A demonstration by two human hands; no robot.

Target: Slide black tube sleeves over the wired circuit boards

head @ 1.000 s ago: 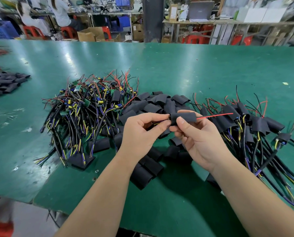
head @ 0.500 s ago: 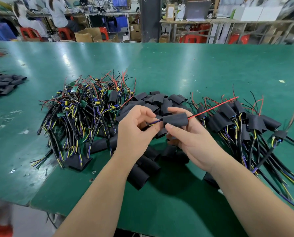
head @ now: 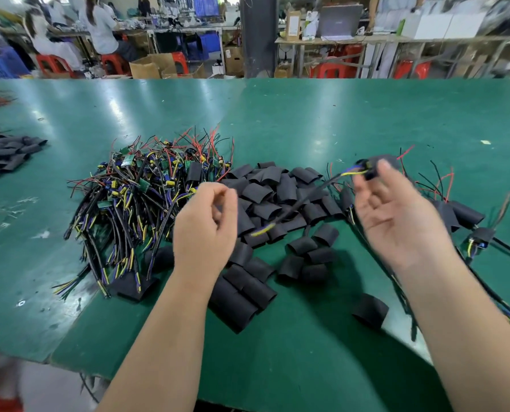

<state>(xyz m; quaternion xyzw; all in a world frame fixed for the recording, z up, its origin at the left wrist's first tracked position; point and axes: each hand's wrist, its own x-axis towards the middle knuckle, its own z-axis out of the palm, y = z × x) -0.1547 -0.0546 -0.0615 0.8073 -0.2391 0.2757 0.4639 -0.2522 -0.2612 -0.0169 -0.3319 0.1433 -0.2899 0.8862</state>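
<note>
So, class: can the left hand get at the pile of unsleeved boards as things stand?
Probably yes. The left hand seems to hold nothing, and the board pile lies right beside it, uncovered, with nothing between them.

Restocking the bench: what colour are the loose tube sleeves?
Matte black, the loose tube sleeves; head view.

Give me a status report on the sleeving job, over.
Left grip curled, empty. Right grip palm open, sleeved board at its fingertips, hold unclear through blur. Loose sleeves and unsleeved boards piled ahead; nothing blocking.
</note>
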